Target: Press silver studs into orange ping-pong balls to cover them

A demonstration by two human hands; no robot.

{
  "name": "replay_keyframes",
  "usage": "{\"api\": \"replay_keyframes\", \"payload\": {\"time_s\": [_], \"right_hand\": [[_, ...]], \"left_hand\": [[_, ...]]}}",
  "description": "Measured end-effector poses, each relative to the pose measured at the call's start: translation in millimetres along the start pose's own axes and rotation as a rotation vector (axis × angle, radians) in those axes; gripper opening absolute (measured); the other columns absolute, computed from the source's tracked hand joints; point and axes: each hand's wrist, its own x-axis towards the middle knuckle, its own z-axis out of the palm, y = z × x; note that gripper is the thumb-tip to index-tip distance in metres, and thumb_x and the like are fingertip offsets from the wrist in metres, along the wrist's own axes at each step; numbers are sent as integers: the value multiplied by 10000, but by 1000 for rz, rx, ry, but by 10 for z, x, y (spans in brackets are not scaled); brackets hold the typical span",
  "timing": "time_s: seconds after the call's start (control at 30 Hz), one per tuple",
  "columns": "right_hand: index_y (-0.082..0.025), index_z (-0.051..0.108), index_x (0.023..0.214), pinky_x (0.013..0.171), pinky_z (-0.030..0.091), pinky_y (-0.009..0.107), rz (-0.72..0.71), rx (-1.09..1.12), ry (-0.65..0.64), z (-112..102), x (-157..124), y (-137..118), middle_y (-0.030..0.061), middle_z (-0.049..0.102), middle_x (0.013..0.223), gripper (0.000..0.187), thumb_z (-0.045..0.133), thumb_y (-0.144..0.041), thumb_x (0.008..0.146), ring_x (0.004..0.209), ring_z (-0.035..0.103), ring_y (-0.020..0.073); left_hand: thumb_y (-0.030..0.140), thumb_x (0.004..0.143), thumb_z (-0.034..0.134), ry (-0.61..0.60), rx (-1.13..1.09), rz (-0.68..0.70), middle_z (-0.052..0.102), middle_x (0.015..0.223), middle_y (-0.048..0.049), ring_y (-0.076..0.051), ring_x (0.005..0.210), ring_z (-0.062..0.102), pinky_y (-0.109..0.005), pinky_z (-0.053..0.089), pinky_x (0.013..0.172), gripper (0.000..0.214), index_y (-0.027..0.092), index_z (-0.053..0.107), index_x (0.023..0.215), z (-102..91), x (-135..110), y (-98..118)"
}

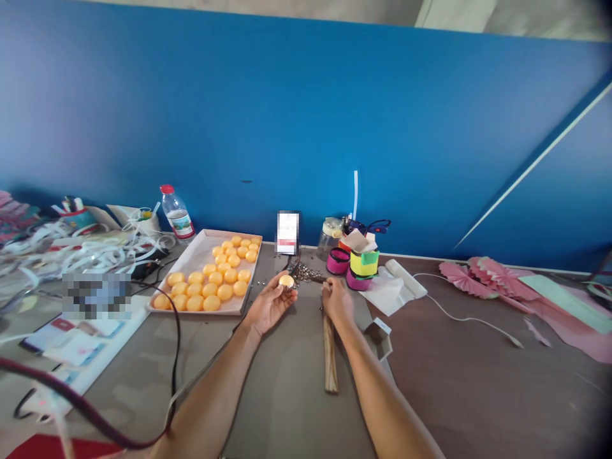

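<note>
My left hand [275, 299] holds a shiny yellow-orange ball [286, 281] between thumb and fingers, slightly above the table. A heap of small metal pieces [306, 273] lies just beyond it. To the right, my right hand [338, 302] is closed round the far end of a wooden-handled tool [329, 360]. The handle points back toward me. A dark part [317, 279] shows beside my right fingertips, but its shape is mostly hidden. At left, a shallow white box [201, 252] contains many similar yellow-orange balls.
A phone [287, 233] stands at the back, near a glass jar [329, 237] and bright tape-wrapped holders [363, 264]. A water bottle [176, 213], tangled white straps [95, 248] and a dark cable [178, 344] are left. Pink folded paper [502, 277] lies right. A blue partition [306, 127] closes the back.
</note>
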Motion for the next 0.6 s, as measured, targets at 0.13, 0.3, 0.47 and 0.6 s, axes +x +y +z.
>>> {"api": "replay_keyframes", "payload": {"time_s": [0.13,0.3,0.47,0.6], "right_hand": [[-177,571,1142,773,418,348,59,-329,-104,7,-52,13,172,619,1094,382,585,-304,782,938,616,267],[-133,571,1117,791,425,355,59,-317,-145,19,-37,12,187,637,1072,364,563,-191,757,948,624,278],[-155,606,973,698,446,299,46,204,-89,-14,28,-35,92,671,856,257,502,-245,756,796,625,213],[-178,579,901,484,361,248,50,840,-320,-82,-59,-261,-13,567,604,267,491,-408,797,475,479,118]], "left_hand": [[203,754,707,5,-32,-1,668,886,-44,-144,768,655,-271,526,724,549,199,522,1271,6,-8,18],[259,778,690,14,-37,-23,672,903,-63,-118,673,623,-243,508,630,468,190,546,1218,-6,6,-2],[360,859,589,103,-77,-92,673,850,-106,-110,609,578,-231,484,568,277,90,629,908,-43,54,-1],[429,897,502,159,-94,-86,641,742,-80,-113,546,539,-231,444,516,344,107,614,849,-33,82,0]]}}
